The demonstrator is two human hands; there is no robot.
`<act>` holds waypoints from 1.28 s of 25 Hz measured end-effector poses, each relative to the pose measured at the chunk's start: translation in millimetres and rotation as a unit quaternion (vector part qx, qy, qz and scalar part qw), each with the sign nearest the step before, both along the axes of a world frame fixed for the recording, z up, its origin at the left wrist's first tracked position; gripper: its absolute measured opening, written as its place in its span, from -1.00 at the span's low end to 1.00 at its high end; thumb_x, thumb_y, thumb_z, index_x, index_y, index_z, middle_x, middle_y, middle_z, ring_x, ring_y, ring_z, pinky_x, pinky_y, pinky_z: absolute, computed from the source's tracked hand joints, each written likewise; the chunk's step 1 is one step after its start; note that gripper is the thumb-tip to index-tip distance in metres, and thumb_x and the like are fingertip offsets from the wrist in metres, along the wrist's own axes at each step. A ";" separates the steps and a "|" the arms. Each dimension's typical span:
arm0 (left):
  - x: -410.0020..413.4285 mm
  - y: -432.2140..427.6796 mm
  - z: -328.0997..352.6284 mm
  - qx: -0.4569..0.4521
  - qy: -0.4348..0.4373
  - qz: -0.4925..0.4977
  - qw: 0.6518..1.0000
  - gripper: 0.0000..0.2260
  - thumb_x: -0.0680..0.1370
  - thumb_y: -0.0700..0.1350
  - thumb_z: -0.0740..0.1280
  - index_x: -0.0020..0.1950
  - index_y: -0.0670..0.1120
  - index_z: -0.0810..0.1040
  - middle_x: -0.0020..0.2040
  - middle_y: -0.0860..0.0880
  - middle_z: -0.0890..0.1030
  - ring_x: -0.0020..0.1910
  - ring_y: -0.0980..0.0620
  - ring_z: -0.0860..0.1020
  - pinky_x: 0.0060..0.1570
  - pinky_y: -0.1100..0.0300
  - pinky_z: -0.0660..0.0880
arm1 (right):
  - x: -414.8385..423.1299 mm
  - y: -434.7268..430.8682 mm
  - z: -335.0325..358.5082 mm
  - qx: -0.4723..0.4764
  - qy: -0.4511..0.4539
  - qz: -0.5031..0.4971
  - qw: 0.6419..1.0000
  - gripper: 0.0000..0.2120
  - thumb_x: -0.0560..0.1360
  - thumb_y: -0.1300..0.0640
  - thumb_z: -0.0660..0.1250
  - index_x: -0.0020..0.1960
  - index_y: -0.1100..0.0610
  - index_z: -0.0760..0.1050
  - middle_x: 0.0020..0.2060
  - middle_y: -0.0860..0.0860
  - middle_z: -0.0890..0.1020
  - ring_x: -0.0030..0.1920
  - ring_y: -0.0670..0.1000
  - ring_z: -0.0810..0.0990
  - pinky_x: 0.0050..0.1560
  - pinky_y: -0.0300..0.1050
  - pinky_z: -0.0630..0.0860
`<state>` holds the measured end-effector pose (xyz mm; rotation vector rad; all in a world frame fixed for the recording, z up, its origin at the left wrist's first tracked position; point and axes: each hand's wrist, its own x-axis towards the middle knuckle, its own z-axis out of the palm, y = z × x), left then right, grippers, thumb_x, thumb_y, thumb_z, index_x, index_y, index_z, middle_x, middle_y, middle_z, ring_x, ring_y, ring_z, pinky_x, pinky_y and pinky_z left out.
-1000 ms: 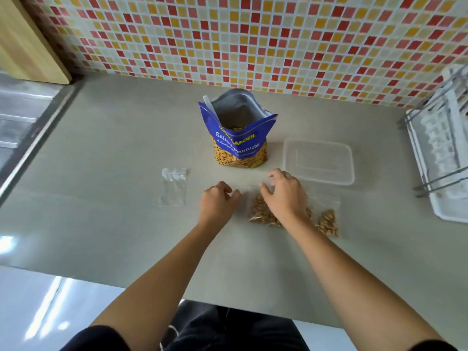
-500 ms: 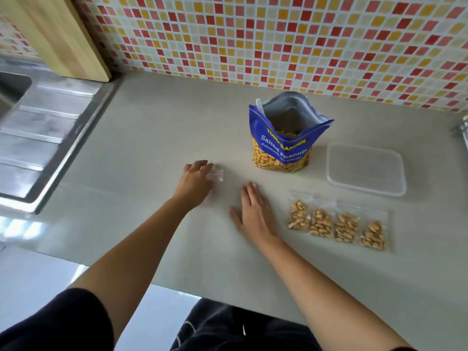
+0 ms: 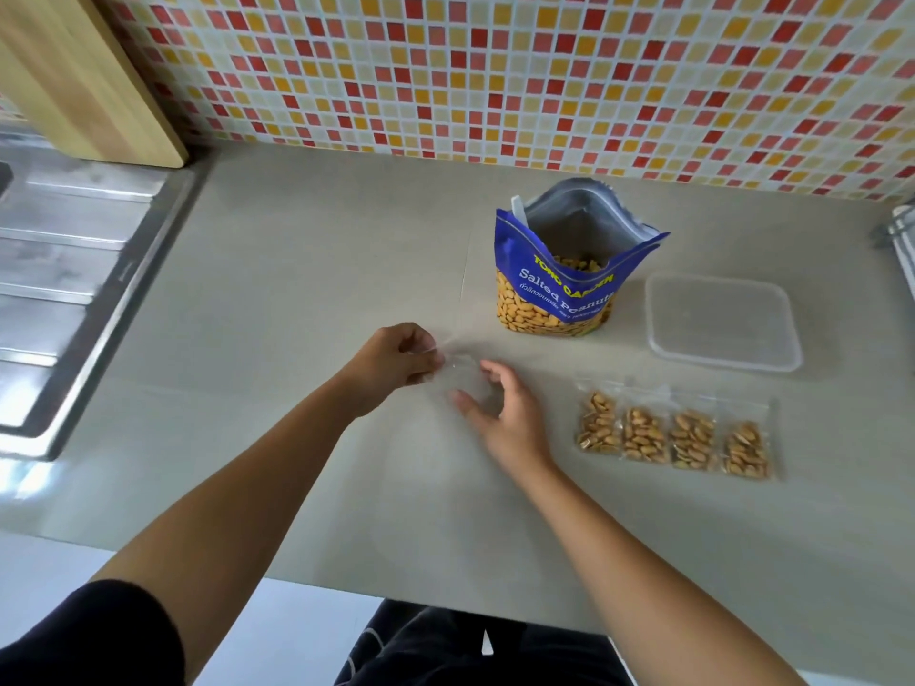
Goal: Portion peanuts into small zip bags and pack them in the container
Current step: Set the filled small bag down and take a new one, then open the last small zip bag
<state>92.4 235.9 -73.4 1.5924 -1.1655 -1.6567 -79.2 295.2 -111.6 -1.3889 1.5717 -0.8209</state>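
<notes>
My left hand [image 3: 396, 361] pinches the top of an empty clear zip bag [image 3: 463, 381] just above the counter. My right hand [image 3: 505, 413] reaches to the bag's right side with fingers spread and loosely curved around it. An open blue bag of salted peanuts [image 3: 564, 284] stands behind the hands, a white scoop handle [image 3: 517, 210] sticking out of it. Several filled small zip bags of peanuts [image 3: 673, 435] lie in a row to the right. A clear plastic container [image 3: 723, 324] sits behind that row, to the right of the peanut bag.
A steel sink drainboard [image 3: 64, 269] takes up the left side, with a wooden cutting board [image 3: 84, 76] leaning against the tiled wall. A dish rack [image 3: 903, 240] shows at the right edge. The grey counter [image 3: 307, 269] runs between them.
My left hand has lifted the empty zip bag and brought it toward the middle. My right hand rose off the counter and came up to the bag.
</notes>
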 end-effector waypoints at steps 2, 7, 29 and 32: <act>-0.1 1.6 4.0 0.027 0.057 0.024 0.998 -0.84 0.50 -0.34 0.34 -0.19 -0.13 0.43 -0.23 -0.08 0.48 -0.29 0.08 0.59 -0.19 0.30 0.58 | 5.3 -3.2 3.9 0.006 -0.069 -0.058 0.996 -0.78 0.38 0.02 0.48 -0.04 0.01 0.51 -0.17 -0.05 0.62 -0.16 -0.09 0.55 -0.06 -0.18 0.46; 5.3 -2.6 7.2 0.057 0.118 0.047 0.990 -0.95 0.55 -0.17 0.30 -0.06 -0.12 0.54 -0.20 -0.01 0.58 -0.19 0.06 0.58 -0.03 0.21 0.55 | 0.8 -15.3 11.7 0.014 -0.133 -0.089 0.987 -0.82 0.41 0.19 0.45 -0.23 -0.03 0.49 -0.31 -0.13 0.62 -0.30 -0.16 0.58 -0.18 -0.24 0.51; 10.4 -8.1 23.1 0.109 0.176 0.005 0.978 -0.81 0.50 -0.35 0.27 0.00 -0.16 0.62 -0.23 -0.05 0.68 -0.28 0.07 0.66 -0.17 0.25 0.61 | -20.6 -19.6 22.8 0.030 -0.176 -0.084 0.980 -0.74 0.41 0.22 0.45 0.00 -0.05 0.49 -0.19 -0.06 0.66 -0.16 -0.04 0.63 -0.06 -0.14 0.52; 4.0 -3.4 31.5 0.110 0.192 -0.017 0.975 -0.81 0.48 -0.35 0.28 0.01 -0.16 0.60 -0.31 -0.02 0.63 -0.35 0.08 0.61 -0.24 0.28 0.59 | -30.8 -18.3 25.8 0.050 -0.194 -0.084 0.976 -0.65 0.41 0.18 0.45 0.09 -0.12 0.44 -0.17 -0.04 0.68 -0.13 -0.01 0.65 0.03 -0.07 0.52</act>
